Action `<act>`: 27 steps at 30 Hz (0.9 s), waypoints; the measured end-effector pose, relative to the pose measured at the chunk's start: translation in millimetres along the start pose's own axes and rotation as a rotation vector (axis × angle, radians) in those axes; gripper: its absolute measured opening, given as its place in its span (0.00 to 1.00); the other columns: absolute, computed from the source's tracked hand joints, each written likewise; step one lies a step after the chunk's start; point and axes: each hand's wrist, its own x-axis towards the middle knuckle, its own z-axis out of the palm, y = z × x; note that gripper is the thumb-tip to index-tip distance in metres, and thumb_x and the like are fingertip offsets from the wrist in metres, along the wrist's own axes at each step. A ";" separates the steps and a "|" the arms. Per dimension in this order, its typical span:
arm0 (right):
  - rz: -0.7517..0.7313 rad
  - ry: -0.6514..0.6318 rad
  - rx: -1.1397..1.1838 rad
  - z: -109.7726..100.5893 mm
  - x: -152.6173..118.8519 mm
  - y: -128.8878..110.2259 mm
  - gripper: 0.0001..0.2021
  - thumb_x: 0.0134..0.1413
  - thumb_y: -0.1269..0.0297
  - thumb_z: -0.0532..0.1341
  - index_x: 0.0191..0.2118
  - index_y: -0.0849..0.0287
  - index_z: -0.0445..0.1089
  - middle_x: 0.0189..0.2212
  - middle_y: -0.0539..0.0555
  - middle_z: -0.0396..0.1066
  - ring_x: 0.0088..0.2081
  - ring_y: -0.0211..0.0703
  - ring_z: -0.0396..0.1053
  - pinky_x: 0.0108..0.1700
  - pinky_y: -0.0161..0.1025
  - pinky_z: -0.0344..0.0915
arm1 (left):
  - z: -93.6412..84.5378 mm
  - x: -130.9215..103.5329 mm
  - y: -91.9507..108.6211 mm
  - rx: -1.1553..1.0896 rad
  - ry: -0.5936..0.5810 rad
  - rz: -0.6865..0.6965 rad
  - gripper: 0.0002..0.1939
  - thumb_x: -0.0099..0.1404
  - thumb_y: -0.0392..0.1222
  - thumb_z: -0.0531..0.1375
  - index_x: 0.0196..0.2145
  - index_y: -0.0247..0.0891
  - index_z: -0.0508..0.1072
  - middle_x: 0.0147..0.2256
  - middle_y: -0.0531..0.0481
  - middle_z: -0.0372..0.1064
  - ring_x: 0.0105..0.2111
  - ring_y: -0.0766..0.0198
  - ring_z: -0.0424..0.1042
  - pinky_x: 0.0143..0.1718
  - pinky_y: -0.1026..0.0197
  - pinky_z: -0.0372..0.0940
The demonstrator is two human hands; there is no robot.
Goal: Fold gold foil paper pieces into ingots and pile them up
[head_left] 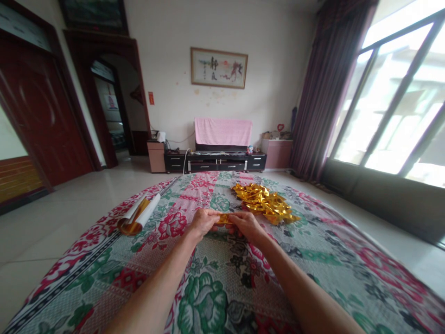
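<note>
Between my two hands a narrow folded piece of gold foil paper (224, 218) is held level above the cloth. My left hand (203, 222) pinches its left end, thumb on top. At the other end, my right hand (246, 224) grips it the same way, with fingers curled underneath. Just beyond my right hand lies a heap of folded gold foil pieces (264, 202). Off to the left rests a curled stack of gold foil sheets with white backs (139, 215).
A flowered cloth (205, 297) in green, pink and grey covers the round table. Past its far edge stand a low black TV cabinet (205, 163) and a TV draped with a pink towel (223, 131). A window (392, 106) with a purple curtain (318, 88) is at the right.
</note>
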 end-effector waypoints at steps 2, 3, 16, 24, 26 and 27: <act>0.000 0.021 0.000 1.0 -0.6 -1.0 0.14 0.52 0.62 0.54 0.37 0.64 0.73 0.16 0.48 0.68 0.14 0.29 0.58 0.14 0.25 0.50 | 1.1 0.5 -0.1 0.010 0.003 0.009 0.15 0.53 0.32 0.56 0.39 0.32 0.74 0.30 0.46 0.74 0.29 0.63 0.73 0.21 0.69 0.63; -0.002 0.037 0.000 1.6 -0.9 -1.4 0.14 0.52 0.63 0.54 0.37 0.64 0.73 0.15 0.48 0.67 0.14 0.29 0.58 0.14 0.25 0.50 | 1.8 0.5 -0.1 0.016 0.004 0.014 0.15 0.53 0.32 0.56 0.39 0.32 0.74 0.31 0.46 0.74 0.29 0.63 0.73 0.20 0.70 0.63; -0.055 0.097 -0.090 7.5 -4.9 -4.7 0.14 0.52 0.64 0.50 0.30 0.64 0.71 0.15 0.48 0.67 0.15 0.31 0.60 0.15 0.26 0.51 | 9.8 5.1 -6.9 0.080 0.141 0.047 0.17 0.55 0.32 0.54 0.42 0.35 0.74 0.29 0.48 0.75 0.25 0.66 0.73 0.18 0.70 0.63; -0.067 0.118 -0.107 8.2 -2.4 0.2 0.14 0.51 0.62 0.50 0.30 0.63 0.70 0.16 0.48 0.67 0.15 0.32 0.60 0.16 0.27 0.51 | 12.8 8.1 -9.9 0.089 0.190 0.059 0.16 0.54 0.33 0.54 0.40 0.35 0.75 0.31 0.47 0.75 0.24 0.65 0.72 0.18 0.69 0.64; -0.051 0.103 -0.085 7.4 -3.2 -1.1 0.14 0.51 0.61 0.51 0.30 0.63 0.70 0.16 0.48 0.68 0.16 0.32 0.61 0.15 0.27 0.51 | 12.4 6.6 -8.3 0.063 0.169 0.051 0.16 0.54 0.33 0.54 0.40 0.34 0.74 0.32 0.47 0.75 0.25 0.66 0.72 0.19 0.69 0.64; -0.041 0.090 -0.070 6.8 -3.8 -2.1 0.14 0.51 0.61 0.51 0.30 0.63 0.70 0.16 0.48 0.68 0.16 0.32 0.61 0.15 0.26 0.51 | 11.8 5.4 -7.2 0.039 0.149 0.041 0.16 0.54 0.32 0.54 0.41 0.34 0.74 0.32 0.47 0.75 0.25 0.66 0.73 0.19 0.70 0.64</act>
